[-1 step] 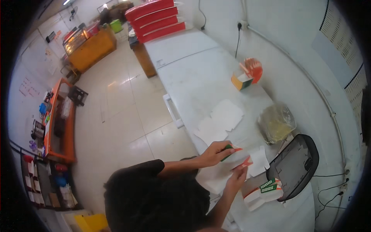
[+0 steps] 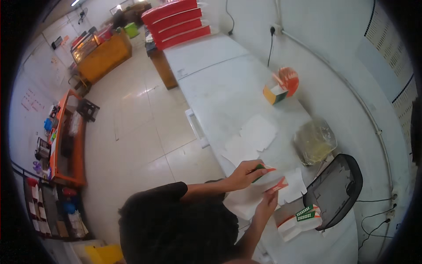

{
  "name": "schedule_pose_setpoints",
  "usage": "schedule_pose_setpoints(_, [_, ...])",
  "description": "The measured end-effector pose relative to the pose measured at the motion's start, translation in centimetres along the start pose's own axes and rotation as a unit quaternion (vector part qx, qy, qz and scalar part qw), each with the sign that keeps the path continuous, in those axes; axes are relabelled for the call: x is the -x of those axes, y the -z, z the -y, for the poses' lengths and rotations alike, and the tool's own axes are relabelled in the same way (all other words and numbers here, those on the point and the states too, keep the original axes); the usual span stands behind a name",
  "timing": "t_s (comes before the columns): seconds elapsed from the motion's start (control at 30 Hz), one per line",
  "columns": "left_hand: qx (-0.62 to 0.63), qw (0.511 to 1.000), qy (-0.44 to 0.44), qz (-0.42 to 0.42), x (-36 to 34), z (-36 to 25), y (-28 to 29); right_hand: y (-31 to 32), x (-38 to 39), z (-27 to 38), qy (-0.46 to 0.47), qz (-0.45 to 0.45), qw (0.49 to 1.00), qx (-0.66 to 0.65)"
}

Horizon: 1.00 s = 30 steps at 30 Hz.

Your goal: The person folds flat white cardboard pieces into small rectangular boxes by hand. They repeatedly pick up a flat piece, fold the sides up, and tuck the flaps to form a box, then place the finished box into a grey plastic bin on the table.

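Observation:
Over the white table [image 2: 220, 92], my left hand [image 2: 244, 175] pinches a green and red printed edge of a paper carton. My right hand [image 2: 265, 206] grips a red printed flap [image 2: 277, 185] of what looks like the same carton, a little nearer to me. How the parts between the hands join is hard to make out. Flat white carton blanks [image 2: 252, 137] lie just beyond my hands, and another white blank [image 2: 293, 187] is right beside them. Right of my right hand, folded white cartons [image 2: 300, 222] with green and red print lie together.
A black-rimmed grey object [image 2: 336, 191] lies at the right, next to a clear plastic bag [image 2: 314, 141] with yellowish contents. Farther off stand an orange and green box [image 2: 275, 93] and a stack of red packs [image 2: 178, 26]. Cables [image 2: 373, 235] hang along the right wall.
My right hand has shifted very slightly on the red flap. Otherwise everything stays in place.

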<state>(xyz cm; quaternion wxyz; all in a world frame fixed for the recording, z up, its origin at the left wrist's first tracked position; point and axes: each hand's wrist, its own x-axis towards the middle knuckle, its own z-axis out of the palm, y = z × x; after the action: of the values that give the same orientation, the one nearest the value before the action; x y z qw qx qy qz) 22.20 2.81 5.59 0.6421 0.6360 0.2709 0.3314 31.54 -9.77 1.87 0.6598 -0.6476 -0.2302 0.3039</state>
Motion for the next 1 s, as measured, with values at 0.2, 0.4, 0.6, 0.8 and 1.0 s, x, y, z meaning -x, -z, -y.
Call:
schedule_pose_setpoints(0.2, [-0.031,0.993,-0.020,0.109,-3.3,2.1,4.2,-4.6,-0.9,-1.6,-0.065,-0.052,0.997,-0.008])
schedule_pose_setpoints(0.4, [-0.038,0.970,0.182,0.156,-3.2,6.8,8.0,-7.4,-2.2,-3.9,-0.071,-0.089,0.993,0.025])
schedule_pose_setpoints(0.6, [-0.004,0.960,0.244,0.138,-3.6,7.7,9.0,-10.7,-1.6,-4.4,-0.028,-0.160,0.981,0.101])
schedule_pose_setpoints(0.8, [0.032,0.951,0.265,0.159,-3.3,7.8,8.6,-9.2,-0.5,-4.0,-0.115,-0.243,0.963,0.037])
schedule_pose_setpoints(1.0, [0.007,0.944,0.270,0.189,-2.4,6.4,5.8,-8.1,1.9,-3.1,-0.112,-0.307,0.944,-0.054])
